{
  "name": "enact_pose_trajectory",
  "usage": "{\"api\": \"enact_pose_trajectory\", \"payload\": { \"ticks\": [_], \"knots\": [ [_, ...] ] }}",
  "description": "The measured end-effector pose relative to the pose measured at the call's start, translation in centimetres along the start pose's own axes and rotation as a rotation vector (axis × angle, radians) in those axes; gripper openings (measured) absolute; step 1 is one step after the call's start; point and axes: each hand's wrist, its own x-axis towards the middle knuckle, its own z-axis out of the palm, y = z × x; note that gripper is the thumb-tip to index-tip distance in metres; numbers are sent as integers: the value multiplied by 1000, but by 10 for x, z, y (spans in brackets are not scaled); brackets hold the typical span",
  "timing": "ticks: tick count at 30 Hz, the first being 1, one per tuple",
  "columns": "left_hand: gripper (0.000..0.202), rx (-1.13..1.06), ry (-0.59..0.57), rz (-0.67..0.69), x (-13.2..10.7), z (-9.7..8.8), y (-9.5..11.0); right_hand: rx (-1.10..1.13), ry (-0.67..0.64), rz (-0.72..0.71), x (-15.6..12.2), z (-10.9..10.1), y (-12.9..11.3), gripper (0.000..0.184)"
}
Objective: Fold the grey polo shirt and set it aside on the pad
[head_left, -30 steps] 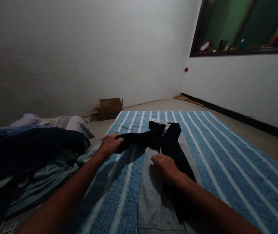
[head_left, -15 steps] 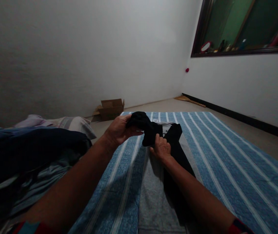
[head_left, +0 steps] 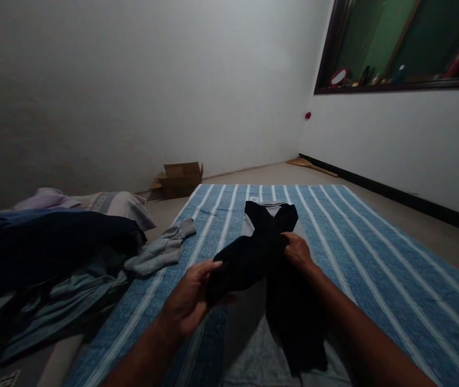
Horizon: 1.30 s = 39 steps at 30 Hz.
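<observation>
A grey sweatshirt [head_left: 249,333] with black sleeves lies lengthwise on the striped bedspread, its neckline at the far end. My left hand [head_left: 189,295] is closed on one black sleeve [head_left: 239,263], thumb on top, and holds its end a little above the grey body. My right hand [head_left: 298,250] pinches the black cloth near where the sleeves cross. The other sleeve hangs down over the body toward me, its cuff near the hem. Part of the sweatshirt lies hidden under my right forearm.
The blue and white striped bedspread [head_left: 370,269] spreads under everything. To the left sit a heap of dark clothes [head_left: 52,242] and a grey crumpled cloth [head_left: 160,250]. A cardboard box [head_left: 181,180] stands on the floor by the wall, below a window [head_left: 394,43] further right.
My left hand has drawn the sleeve end toward me and down to the left. My right hand has shifted right. The grey crumpled cloth has come into sight from behind my left arm.
</observation>
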Motion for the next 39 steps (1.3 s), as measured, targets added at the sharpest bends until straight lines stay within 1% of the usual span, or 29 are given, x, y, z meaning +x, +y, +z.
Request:
{"api": "enact_pose_trajectory", "payload": {
  "ticks": [2, 3, 4, 6, 9, 11, 12, 14, 16, 18, 23, 26, 27, 29, 31, 32, 34, 35, 37, 38, 39],
  "knots": [
    [12, -46, 70, -159, -1, -14, -31, 7, -3, -38, -5, 2, 7, 36],
    [15, -65, 82, -239, -2, -18, -44, 10, -6, -56, -6, 3, 10, 36],
    [18, -71, 80, -269, -4, -21, -55, 12, -10, -73, -7, 3, 12, 37],
    [21, -34, 55, -239, -8, -23, -69, 15, -25, -108, -8, 3, 17, 39],
    [22, 81, 82, -101, -14, -18, -75, 19, -66, -162, -6, 2, 21, 42],
    [25, 95, 117, -56, -18, -14, -75, 23, -92, -185, -5, 0, 22, 44],
    [26, 73, 127, -55, -19, -12, -75, 25, -103, -190, -5, -1, 22, 46],
    [25, 9, 100, -111, -19, -11, -79, 30, -124, -194, -5, -3, 21, 48],
    [26, -28, 30, -217, -19, -11, -84, 39, -158, -203, -4, -6, 20, 50],
    [31, -3, -33, -295, -17, -11, -87, 55, -206, -219, -3, -11, 20, 50],
    [42, 191, -11, -314, -10, -7, -86, 159, -358, -260, 12, -30, 25, 52],
    [31, 265, -47, -249, -6, -3, -86, 247, -422, -248, 25, -38, 26, 55],
    [26, 298, -39, -222, -5, -2, -85, 270, -428, -238, 30, -40, 25, 56],
    [19, 355, -20, -201, -6, -3, -82, 300, -418, -218, 37, -40, 23, 53],
    [17, 356, -31, -222, -6, -6, -76, 315, -394, -201, 40, -39, 20, 41],
    [18, 343, -57, -238, -6, -8, -72, 317, -379, -190, 40, -37, 19, 35],
    [19, 362, -149, -269, -3, -15, -63, 313, -347, -164, 39, -33, 17, 27],
    [21, 414, -201, -280, 0, -19, -59, 307, -329, -146, 38, -30, 17, 24],
    [29, 622, -287, -264, 11, -25, -48, 291, -293, -110, 35, -25, 16, 20],
    [31, 762, -300, -226, 18, -27, -42, 282, -277, -95, 34, -22, 16, 19],
    [33, 903, -289, -174, 28, -28, -35, 276, -262, -81, 34, -20, 16, 18]
  ]
}}
